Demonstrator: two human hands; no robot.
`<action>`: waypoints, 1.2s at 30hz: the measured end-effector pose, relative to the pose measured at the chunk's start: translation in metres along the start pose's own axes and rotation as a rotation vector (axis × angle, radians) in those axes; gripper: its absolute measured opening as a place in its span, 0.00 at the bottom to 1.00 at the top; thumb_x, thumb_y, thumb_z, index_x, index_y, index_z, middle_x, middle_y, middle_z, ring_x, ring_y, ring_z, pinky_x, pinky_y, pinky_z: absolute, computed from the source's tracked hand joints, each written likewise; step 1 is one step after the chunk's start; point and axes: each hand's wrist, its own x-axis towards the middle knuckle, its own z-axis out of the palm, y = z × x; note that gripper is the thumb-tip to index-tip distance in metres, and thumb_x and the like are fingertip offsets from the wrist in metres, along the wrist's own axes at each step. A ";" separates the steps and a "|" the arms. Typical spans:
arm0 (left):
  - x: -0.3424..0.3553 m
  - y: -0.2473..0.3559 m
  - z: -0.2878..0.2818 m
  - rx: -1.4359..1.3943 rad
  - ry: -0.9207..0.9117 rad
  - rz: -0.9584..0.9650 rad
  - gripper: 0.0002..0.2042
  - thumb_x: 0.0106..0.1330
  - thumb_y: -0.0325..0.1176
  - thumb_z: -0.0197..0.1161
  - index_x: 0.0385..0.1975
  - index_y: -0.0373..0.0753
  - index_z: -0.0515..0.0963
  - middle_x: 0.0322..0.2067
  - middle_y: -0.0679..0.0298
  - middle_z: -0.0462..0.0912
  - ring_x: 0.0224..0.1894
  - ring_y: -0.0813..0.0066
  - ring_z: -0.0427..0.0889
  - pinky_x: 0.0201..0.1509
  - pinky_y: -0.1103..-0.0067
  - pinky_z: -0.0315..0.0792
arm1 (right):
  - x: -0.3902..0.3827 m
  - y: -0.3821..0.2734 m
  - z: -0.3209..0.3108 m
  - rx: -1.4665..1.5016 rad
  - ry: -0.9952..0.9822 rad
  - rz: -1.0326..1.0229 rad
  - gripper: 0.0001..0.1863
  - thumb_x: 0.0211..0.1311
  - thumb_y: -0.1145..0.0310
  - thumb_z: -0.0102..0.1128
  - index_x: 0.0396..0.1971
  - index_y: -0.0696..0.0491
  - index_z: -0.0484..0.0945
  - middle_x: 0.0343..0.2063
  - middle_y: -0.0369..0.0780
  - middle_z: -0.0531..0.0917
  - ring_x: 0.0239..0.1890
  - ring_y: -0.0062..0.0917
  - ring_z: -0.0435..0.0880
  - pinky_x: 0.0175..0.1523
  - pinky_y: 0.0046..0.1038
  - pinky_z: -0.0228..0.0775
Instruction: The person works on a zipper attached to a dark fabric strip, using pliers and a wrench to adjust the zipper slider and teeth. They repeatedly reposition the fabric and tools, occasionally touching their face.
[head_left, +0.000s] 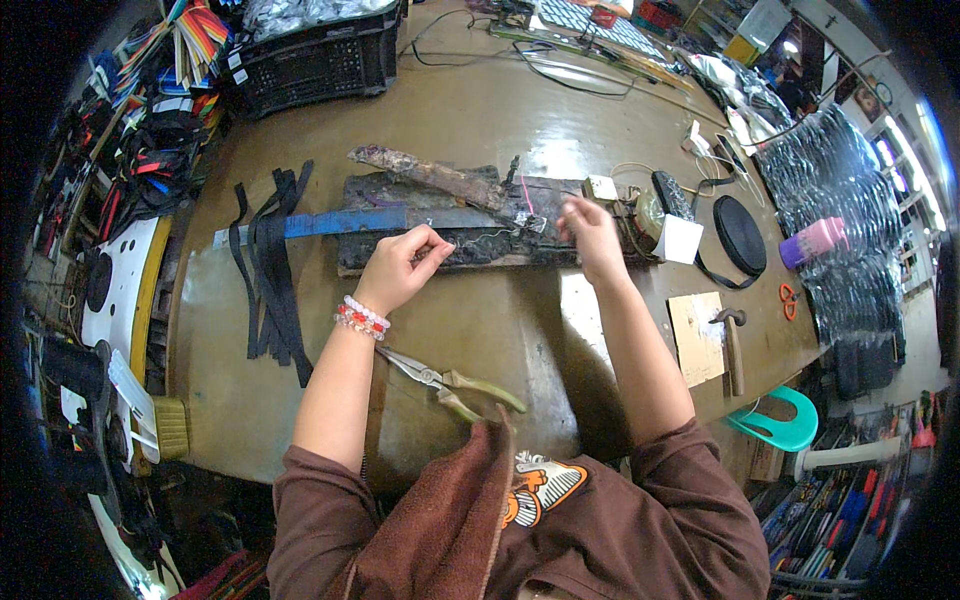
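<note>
The work seems to be partway through at the dark board point(365, 195), though how much is finished cannot be told. A thin strand point(490, 235) lies across the middle of the board, loose and slightly wavy, apparently not yet fastened. Several black strips point(268, 270) lie in a loose bunch to the left of the board, and no joined piece can be made out among them. To the right of the board, a black roll point(740, 238) of similar-looking band is mostly wound up, so plenty appears to be left.

The left hand point(405, 265) is over the board's lower left part, thumb and forefinger pressed together; the strand appears to run from that pinch. The right hand point(592, 238) is over the board's right part, fingers curled in toward the thumb and a little blurred; I cannot tell how tightly they close or whether they have hold of anything.

The strand is pale, thin and hard to follow against the board, which looks black, rough and worn. On the board rest a rough wooden stick point(425, 175), a small metal piece point(530, 222) and a blue bar point(345, 222) that juts past its left edge. Pliers point(430, 376) lie below the board, slightly open.
</note>
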 end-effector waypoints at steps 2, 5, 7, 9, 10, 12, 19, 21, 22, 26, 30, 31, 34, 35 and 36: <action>0.000 0.001 0.000 -0.013 0.007 0.007 0.08 0.59 0.32 0.61 0.24 0.34 0.74 0.18 0.62 0.77 0.19 0.77 0.74 0.23 0.82 0.66 | 0.000 -0.001 -0.004 0.191 0.173 -0.012 0.12 0.65 0.68 0.47 0.44 0.57 0.72 0.23 0.32 0.73 0.23 0.12 0.69 0.28 0.14 0.62; 0.000 0.002 0.000 -0.029 0.022 0.015 0.08 0.59 0.32 0.61 0.23 0.34 0.74 0.18 0.62 0.76 0.19 0.77 0.74 0.23 0.82 0.66 | 0.001 -0.005 -0.011 0.178 0.049 0.113 0.12 0.65 0.70 0.45 0.47 0.53 0.70 0.28 0.31 0.74 0.28 0.13 0.70 0.30 0.17 0.63; 0.000 0.003 0.000 -0.031 0.027 0.021 0.08 0.59 0.32 0.61 0.23 0.34 0.74 0.18 0.62 0.76 0.19 0.78 0.73 0.23 0.82 0.66 | 0.003 -0.008 -0.015 0.095 0.016 0.127 0.13 0.65 0.71 0.46 0.49 0.52 0.69 0.30 0.31 0.74 0.29 0.13 0.70 0.31 0.19 0.64; 0.000 0.004 0.000 -0.022 0.027 0.028 0.08 0.59 0.32 0.61 0.23 0.34 0.74 0.18 0.62 0.76 0.19 0.78 0.73 0.23 0.82 0.65 | 0.004 -0.009 -0.015 0.121 0.024 0.115 0.14 0.64 0.71 0.46 0.50 0.51 0.69 0.31 0.31 0.75 0.30 0.13 0.70 0.31 0.19 0.64; 0.000 0.004 -0.001 -0.019 0.025 0.025 0.08 0.59 0.32 0.61 0.23 0.34 0.74 0.18 0.62 0.76 0.19 0.78 0.73 0.23 0.82 0.65 | 0.005 -0.008 -0.014 0.186 0.059 0.090 0.15 0.64 0.72 0.46 0.51 0.51 0.68 0.32 0.31 0.74 0.30 0.12 0.70 0.31 0.19 0.64; 0.000 0.004 -0.001 -0.017 0.024 0.018 0.08 0.59 0.32 0.61 0.23 0.34 0.74 0.18 0.62 0.75 0.18 0.78 0.72 0.22 0.82 0.64 | 0.005 -0.005 -0.011 0.266 0.116 0.021 0.17 0.64 0.73 0.46 0.53 0.51 0.67 0.32 0.31 0.75 0.29 0.12 0.70 0.30 0.17 0.63; 0.001 0.003 0.000 -0.025 0.031 0.041 0.08 0.59 0.32 0.61 0.24 0.34 0.73 0.17 0.61 0.75 0.18 0.76 0.73 0.22 0.81 0.64 | 0.003 0.012 -0.009 0.348 0.173 -0.062 0.21 0.63 0.74 0.48 0.56 0.54 0.65 0.28 0.32 0.76 0.25 0.11 0.69 0.28 0.14 0.64; 0.001 0.003 0.000 0.005 0.028 0.050 0.08 0.59 0.32 0.60 0.24 0.34 0.73 0.18 0.60 0.76 0.17 0.74 0.74 0.21 0.81 0.66 | 0.003 0.011 -0.008 0.210 0.123 -0.055 0.21 0.62 0.74 0.47 0.56 0.54 0.65 0.28 0.33 0.76 0.25 0.11 0.69 0.28 0.14 0.64; 0.001 0.003 0.000 0.006 0.024 0.042 0.08 0.59 0.32 0.60 0.24 0.34 0.73 0.18 0.60 0.76 0.18 0.74 0.74 0.22 0.81 0.66 | 0.002 0.010 -0.007 0.033 -0.038 -0.047 0.20 0.62 0.75 0.46 0.55 0.55 0.67 0.27 0.33 0.76 0.26 0.11 0.70 0.28 0.14 0.64; -0.001 0.001 0.000 0.015 -0.007 -0.016 0.07 0.59 0.31 0.60 0.24 0.33 0.74 0.19 0.60 0.77 0.21 0.74 0.76 0.25 0.82 0.68 | 0.000 0.002 -0.008 -0.002 0.061 -0.082 0.19 0.58 0.78 0.45 0.51 0.55 0.72 0.29 0.34 0.78 0.31 0.15 0.74 0.34 0.17 0.66; -0.001 0.000 0.001 -0.014 0.034 0.062 0.07 0.59 0.30 0.60 0.25 0.33 0.74 0.20 0.61 0.77 0.22 0.75 0.77 0.28 0.82 0.69 | -0.008 0.006 -0.018 -0.540 0.221 -0.289 0.19 0.56 0.80 0.46 0.47 0.51 0.76 0.30 0.41 0.80 0.32 0.24 0.77 0.36 0.25 0.69; 0.000 -0.001 0.001 -0.003 0.044 0.089 0.08 0.59 0.31 0.60 0.25 0.33 0.75 0.20 0.60 0.78 0.22 0.74 0.78 0.27 0.82 0.70 | -0.010 0.010 -0.024 -0.822 0.295 -0.383 0.19 0.54 0.81 0.46 0.46 0.52 0.76 0.30 0.43 0.80 0.33 0.27 0.79 0.38 0.28 0.70; 0.000 0.000 0.002 0.008 0.020 0.016 0.08 0.60 0.30 0.59 0.24 0.32 0.73 0.19 0.62 0.76 0.21 0.80 0.75 0.26 0.83 0.68 | -0.023 0.020 -0.044 -1.094 0.236 -0.538 0.17 0.53 0.77 0.45 0.42 0.53 0.78 0.32 0.46 0.80 0.41 0.37 0.78 0.48 0.34 0.68; 0.001 0.000 0.003 0.001 0.023 0.035 0.08 0.60 0.30 0.59 0.24 0.32 0.73 0.18 0.64 0.75 0.20 0.82 0.73 0.26 0.84 0.67 | -0.031 0.022 -0.055 -1.081 0.245 -0.833 0.16 0.51 0.76 0.49 0.41 0.53 0.78 0.32 0.43 0.80 0.41 0.35 0.78 0.46 0.34 0.69; 0.002 0.001 0.003 -0.006 0.023 0.034 0.08 0.60 0.30 0.59 0.24 0.32 0.73 0.18 0.64 0.75 0.20 0.82 0.73 0.26 0.84 0.67 | -0.041 0.023 -0.071 -1.008 0.228 -0.883 0.16 0.50 0.76 0.51 0.41 0.53 0.78 0.32 0.42 0.80 0.41 0.34 0.78 0.45 0.33 0.68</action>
